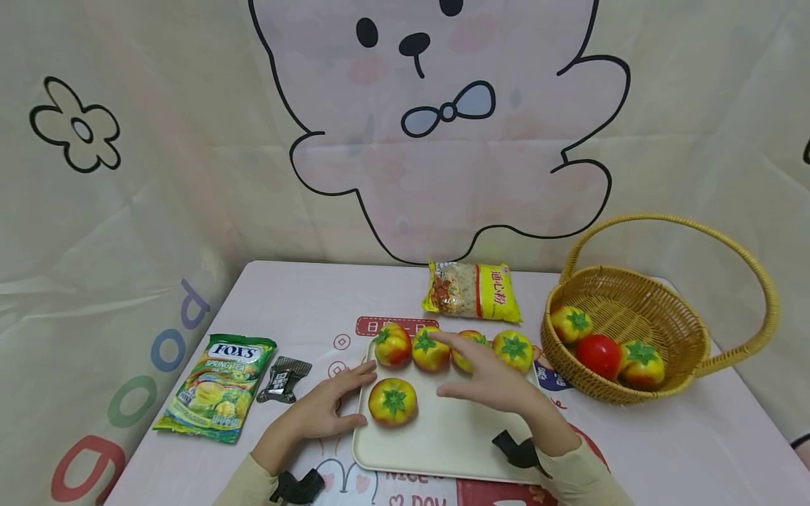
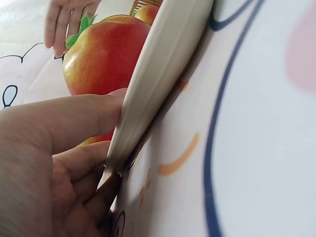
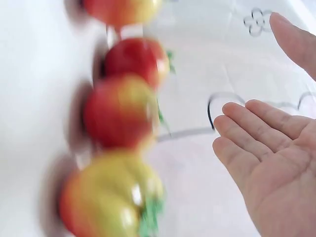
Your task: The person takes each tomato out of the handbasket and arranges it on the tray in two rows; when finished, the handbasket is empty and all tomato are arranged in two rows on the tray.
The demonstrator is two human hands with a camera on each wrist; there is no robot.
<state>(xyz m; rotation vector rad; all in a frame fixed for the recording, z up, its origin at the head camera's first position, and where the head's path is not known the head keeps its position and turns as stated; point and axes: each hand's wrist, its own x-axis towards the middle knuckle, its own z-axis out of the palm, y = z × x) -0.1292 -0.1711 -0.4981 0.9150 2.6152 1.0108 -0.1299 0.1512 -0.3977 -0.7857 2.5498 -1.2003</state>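
My left hand rests against the left rim of a cream tray, its thumb and fingertips touching the edge. In the left wrist view the thumb lies on the rim, beside a red-yellow fruit with a green leafy top. My right hand hovers over the tray, fingers extended and holding nothing; its bare palm shows in the right wrist view. Several such fruits stand in a row along the tray's back edge, among them one at the right. Another fruit sits nearer, by the left rim.
A wicker basket with a tall handle stands at the right, holding three fruits, including a red one. Behind the tray lies a yellow food packet. Left are a green candy bag and a small black packet.
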